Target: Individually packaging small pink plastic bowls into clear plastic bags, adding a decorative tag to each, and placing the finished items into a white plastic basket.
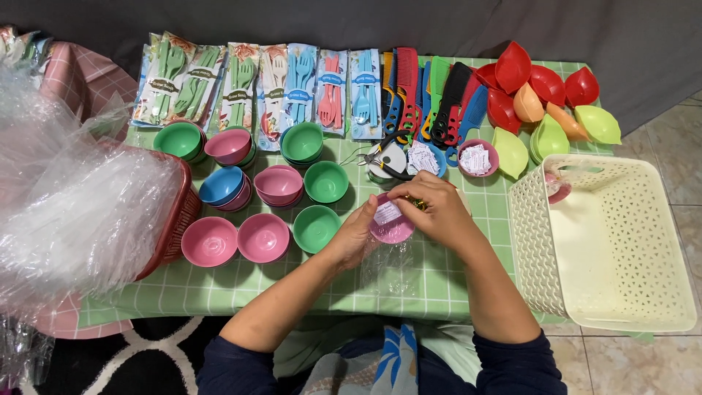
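Both hands hold a pink bowl in clear wrap at table centre. Left hand cups its 9 o'clock side w/ fingers together; right hand fingers pinch wrap at 12 o'clock. Basket at 3 o'clock.

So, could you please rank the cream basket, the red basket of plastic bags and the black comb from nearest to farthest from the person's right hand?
From the right hand:
1. Cream basket, to its right.
2. Black comb, beyond it at the table's back.
3. Red basket, far left.
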